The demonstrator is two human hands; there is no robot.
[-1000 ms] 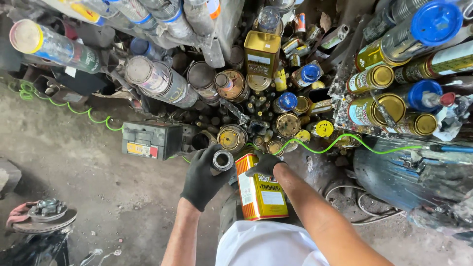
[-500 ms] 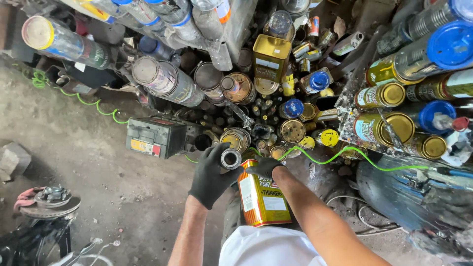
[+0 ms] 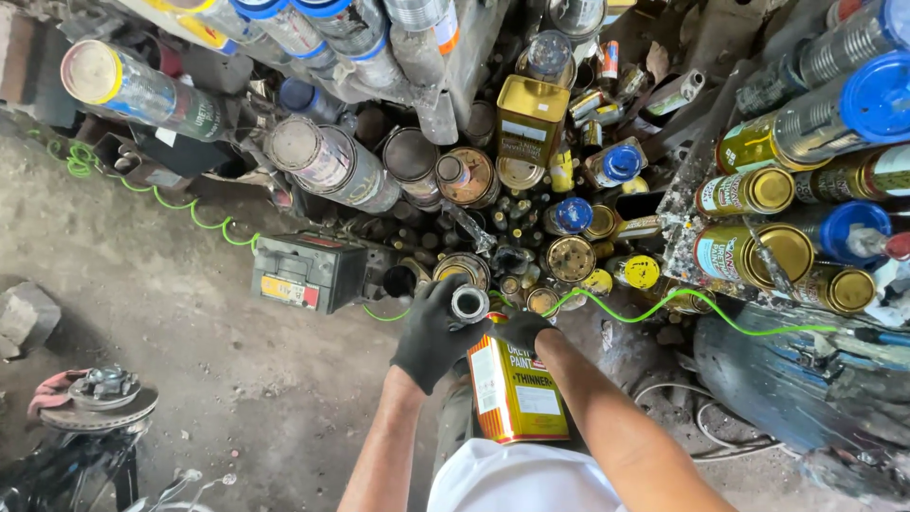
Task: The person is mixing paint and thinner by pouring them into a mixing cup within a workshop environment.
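We look down on our two hands in black gloves, held over a dirt floor [image 3: 171, 313]. Our left hand [image 3: 431, 332] is closed around a small grey metal cup [image 3: 469, 302], its open mouth facing up. Our right hand [image 3: 523, 329] is curled over the top of a tall yellow tin [image 3: 517, 389], which stands just under both hands, close to our body; we cannot tell whether the fingers pinch its cap or only rest there.

To do this well, we judge that the cup should stay level and close above the tin, with the right hand steadying the tin so it does not tip.

The tin is rectangular, with a yellow front, a red band and a pale label panel lower down. To the left of the left hand sits a dark box [image 3: 308, 272], like a battery, with a yellow and red sticker on its side. A bright green coiled hose [image 3: 664, 308] runs away to the right of the right hand. Beyond the hands a crowd of cans stands packed together: another square yellow tin [image 3: 531, 118] straight ahead, round cans with gold lids [image 3: 749, 192] to the right, blue lids [image 3: 880, 95] further right, and clear bottles with blue caps lying on their sides further off to the left. Near the left a rusty brake disc [image 3: 100, 398] lies on the floor.
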